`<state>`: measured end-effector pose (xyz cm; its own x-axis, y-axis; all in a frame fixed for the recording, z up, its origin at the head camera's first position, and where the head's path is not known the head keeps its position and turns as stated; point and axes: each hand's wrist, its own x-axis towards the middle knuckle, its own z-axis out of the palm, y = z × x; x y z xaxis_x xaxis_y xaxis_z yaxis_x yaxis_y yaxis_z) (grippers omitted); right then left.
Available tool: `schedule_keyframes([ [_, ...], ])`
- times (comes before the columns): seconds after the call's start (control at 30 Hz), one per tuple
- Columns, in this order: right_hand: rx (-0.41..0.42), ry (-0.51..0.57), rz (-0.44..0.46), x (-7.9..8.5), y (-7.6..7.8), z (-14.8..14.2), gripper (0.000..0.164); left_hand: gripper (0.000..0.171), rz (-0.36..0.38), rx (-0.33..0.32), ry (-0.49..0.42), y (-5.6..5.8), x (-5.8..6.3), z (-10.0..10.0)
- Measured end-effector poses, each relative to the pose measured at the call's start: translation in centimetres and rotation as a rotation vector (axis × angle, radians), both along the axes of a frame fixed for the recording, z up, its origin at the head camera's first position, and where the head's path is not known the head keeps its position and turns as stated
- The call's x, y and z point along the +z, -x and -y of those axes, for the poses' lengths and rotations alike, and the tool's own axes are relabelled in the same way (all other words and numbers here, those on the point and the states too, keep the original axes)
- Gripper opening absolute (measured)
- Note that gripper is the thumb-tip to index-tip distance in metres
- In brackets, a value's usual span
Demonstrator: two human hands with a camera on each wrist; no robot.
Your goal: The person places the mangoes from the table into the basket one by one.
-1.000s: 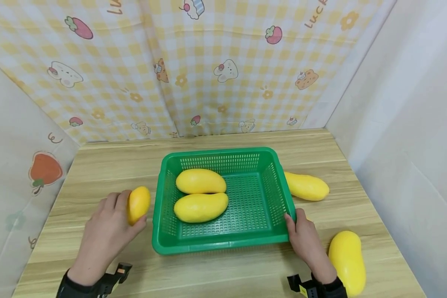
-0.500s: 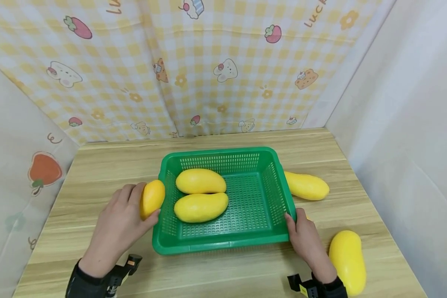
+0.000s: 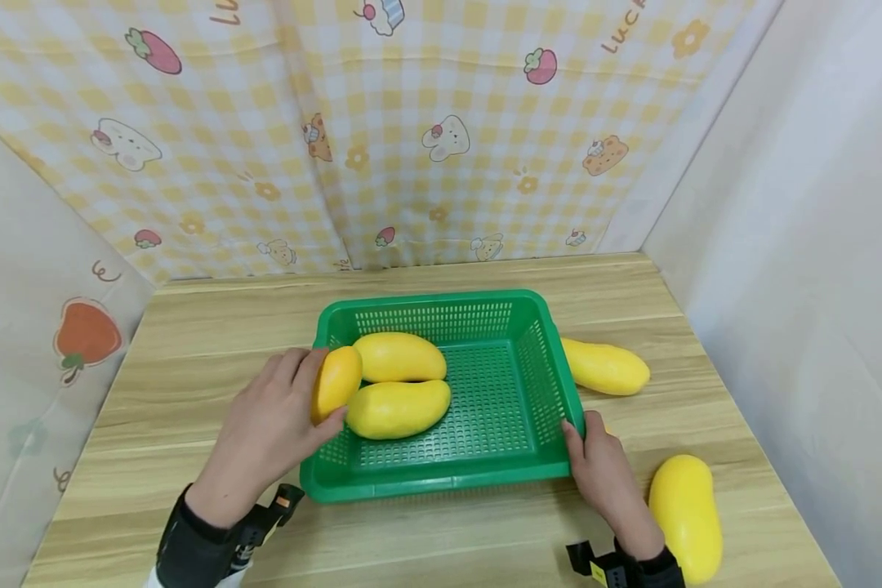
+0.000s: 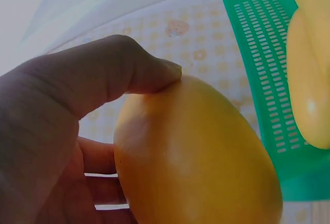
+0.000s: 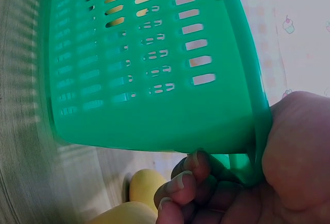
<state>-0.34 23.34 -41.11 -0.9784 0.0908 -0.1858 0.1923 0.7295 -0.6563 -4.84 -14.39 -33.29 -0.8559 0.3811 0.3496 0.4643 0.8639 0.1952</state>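
Observation:
My left hand (image 3: 275, 420) grips an orange-yellow mango (image 3: 338, 380) between thumb and fingers, over the left side of a green plastic basket (image 3: 485, 396). In the left wrist view, the thumb presses the upper part of this mango (image 4: 198, 152), with fingers around its far side. Two yellow mangoes, a rear one (image 3: 403, 357) and a front one (image 3: 400, 410), lie side by side in the basket's left half; the held one partly covers them. At the basket's near right corner, my right hand (image 3: 608, 478) holds the rim, thumb inside and fingers curled underneath outside (image 5: 193, 182).
One yellow mango (image 3: 608, 368) lies right of the basket, partly hidden by its wall. Another mango (image 3: 686, 518) rests by my right wrist, nearer the front. A patterned cloth (image 3: 441, 188) hangs behind the wooden table (image 3: 220, 327), and white walls stand at both sides.
My left hand has carried its mango rightward, from beside the basket to over its left side. The right hand and the basket have stayed in place.

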Motion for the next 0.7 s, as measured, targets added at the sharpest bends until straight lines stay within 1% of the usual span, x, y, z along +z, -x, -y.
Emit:
schedule_keyframes([
  [0.1, -0.001, 0.001, -0.003, -0.1, 0.0, -0.1, 0.027, 0.067, 0.027, -0.028, 0.007, 0.3, 0.1, -0.6],
  [0.27, -0.001, 0.006, -0.009, -0.2, 0.0, 0.1, 0.027, 0.069, 0.068, -0.073, 0.032, 0.3, 0.0, -1.2],
  [0.4, 0.001, 0.009, -0.016, -0.2, 0.0, 0.1, 0.028, 0.069, 0.073, -0.105, 0.058, 0.3, -0.3, -1.6],
  [0.57, -0.003, 0.005, -0.015, -0.3, -0.1, 0.0, 0.027, 0.069, 0.078, -0.146, 0.068, 0.4, -0.6, -2.1],
  [0.7, -0.003, 0.009, -0.015, -0.2, 0.0, 0.0, 0.027, 0.069, 0.094, -0.167, 0.075, 0.5, -0.8, -2.6],
])
